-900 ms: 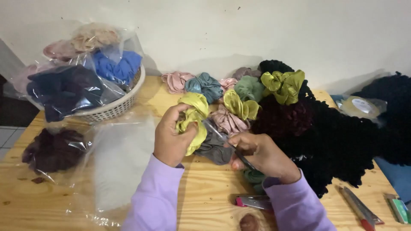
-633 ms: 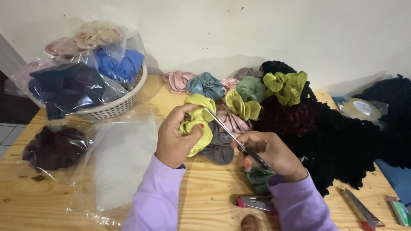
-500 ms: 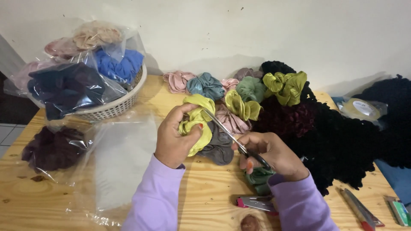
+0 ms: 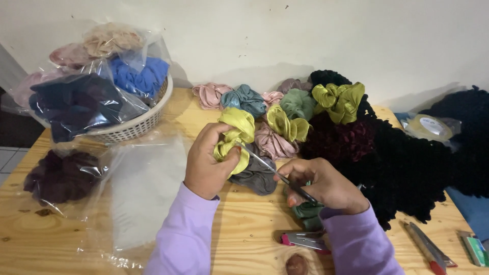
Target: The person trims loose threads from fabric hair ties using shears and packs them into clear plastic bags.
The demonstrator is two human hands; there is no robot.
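At centre frame, I am watching the left hand (image 4: 206, 165) gripping a yellow-green scrunchie (image 4: 234, 137) above the wooden table (image 4: 254, 234). The right hand (image 4: 323, 186) is closing around small scissors (image 4: 277, 175), whose tips are touching that scrunchie. A grey scrunchie (image 4: 257, 178) is lying just behind; a white basket (image 4: 135, 127) is sitting upper left.

A pale wooden table (image 4: 61, 234) stands against a plain white wall (image 4: 244, 35), with tiled floor (image 4: 7, 160) at left.
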